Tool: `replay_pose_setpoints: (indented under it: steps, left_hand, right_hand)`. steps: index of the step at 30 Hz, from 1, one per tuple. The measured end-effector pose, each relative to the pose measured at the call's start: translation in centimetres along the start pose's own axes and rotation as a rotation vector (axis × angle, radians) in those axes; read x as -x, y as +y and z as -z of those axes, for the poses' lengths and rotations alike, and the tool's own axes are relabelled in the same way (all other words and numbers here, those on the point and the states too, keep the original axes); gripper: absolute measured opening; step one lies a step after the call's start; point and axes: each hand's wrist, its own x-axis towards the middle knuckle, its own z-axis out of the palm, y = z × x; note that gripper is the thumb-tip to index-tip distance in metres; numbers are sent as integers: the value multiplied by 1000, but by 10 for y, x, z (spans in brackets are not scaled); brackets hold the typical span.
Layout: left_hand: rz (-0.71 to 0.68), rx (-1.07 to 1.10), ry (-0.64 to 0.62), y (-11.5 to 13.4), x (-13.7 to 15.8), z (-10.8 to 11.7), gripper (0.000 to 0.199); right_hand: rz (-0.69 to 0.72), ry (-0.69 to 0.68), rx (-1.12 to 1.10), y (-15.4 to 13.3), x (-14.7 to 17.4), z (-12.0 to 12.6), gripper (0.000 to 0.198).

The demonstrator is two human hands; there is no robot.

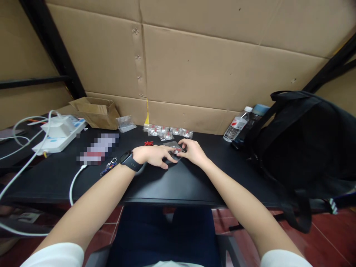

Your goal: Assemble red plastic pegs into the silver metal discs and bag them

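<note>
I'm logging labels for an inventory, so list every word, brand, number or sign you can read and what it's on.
None can be read with certainty.
Bottle label, red and white: print too small and blurred.
Phone-like device: pixelated, unreadable.
White power strip: blue marks, no legible text.
Clear packet by the left hand: no print legible.
Key fob: coloured pattern, too small to read.
</note>
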Motion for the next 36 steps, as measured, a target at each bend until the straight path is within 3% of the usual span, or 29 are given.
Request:
replay_pose_setpoints:
  steps: [9, 13, 15, 20, 24, 26, 28, 32, 36]
  left_hand:
    - [124, -76, -26, 16, 4, 6, 47]
    - [98, -82, 11, 15, 4, 5, 45]
    - [54, -96, 38, 10, 4, 6, 39]
    - [-108, -8, 139, -2, 4, 14, 23]
    - [-137, 67, 293, -11, -3, 10, 46]
    - [-83, 52, 387, -15, -11, 3, 53]
    - [-39, 26, 454, -18, -18, -4, 48]
    - [-49, 48, 505, -18, -24, -10, 31]
    - [-11, 156, 609, -18, -21, -6, 34]
  right_hand:
    - [-82, 92, 181, -2, -12, -11, 36]
    - [-140, 99, 158, 0, -15, -17, 31]
    - [-92, 73, 115, 1, -14, -13, 32]
    - [176, -89, -142, 8, -6, 13, 47]
    - [193, -123, -190, 21, -3, 27, 19]
    - [221, -109, -143, 25, -3, 26, 22]
    - [245, -120, -126, 26, -4, 22, 29]
    - [274, -118, -159, 21, -4, 19, 9]
    - [229, -68, -164, 18, -4, 25, 4]
